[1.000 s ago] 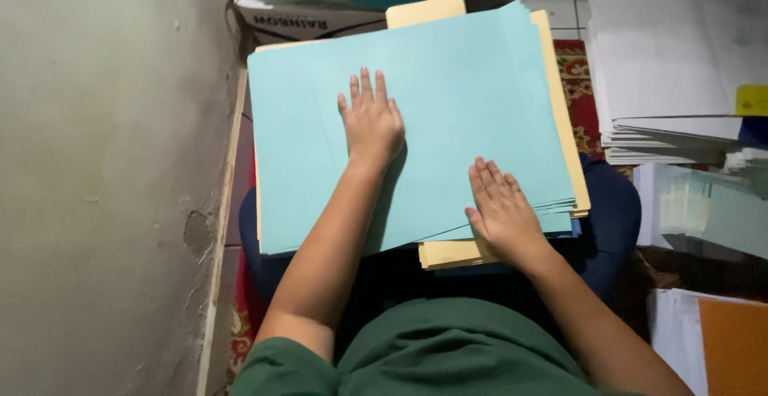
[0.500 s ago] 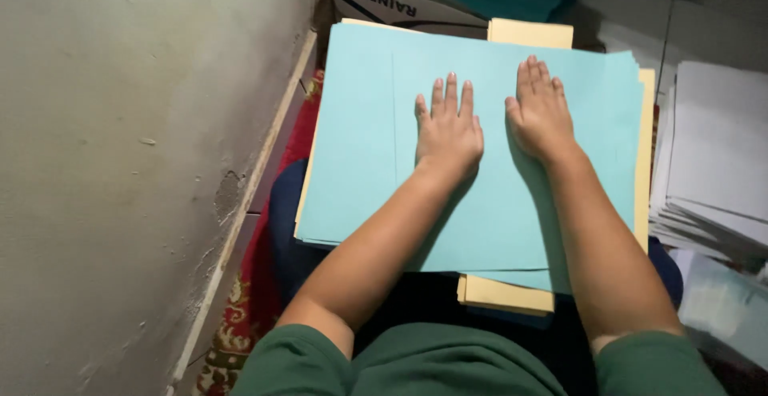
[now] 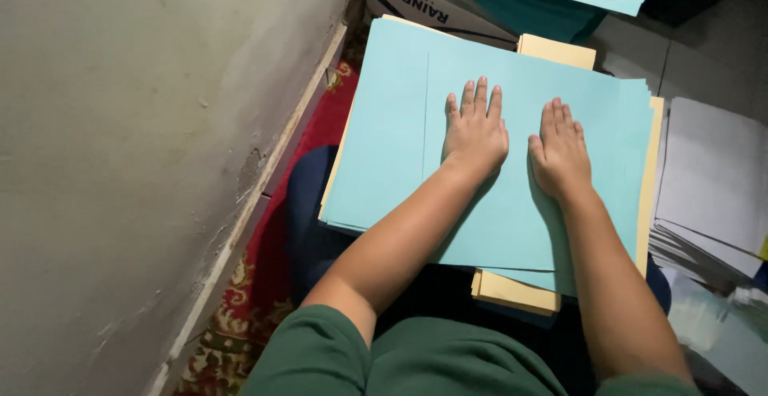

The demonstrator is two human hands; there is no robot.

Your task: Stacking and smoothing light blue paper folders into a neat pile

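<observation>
We've got a grey wall [image 3: 120,164] on the left and white paper piles [image 3: 712,196] on the right. The blue sheets [image 3: 400,148] lie on our lap over a yellow stack [image 3: 512,292], edges roughly squared, a few corners fanned out. Left hand [image 3: 476,132] and right hand [image 3: 560,152] rest flat side by side, fingers spread, gripping nothing. Can't see how thick the stack is, and the box [image 3: 432,4] up top is cut off.

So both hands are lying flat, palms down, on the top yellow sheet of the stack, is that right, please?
Not quite: the top sheet is light blue, not yellow; yellow sheets only peek out beneath it. The head view shows the left hand and right hand flat, palms down, on it.
</observation>
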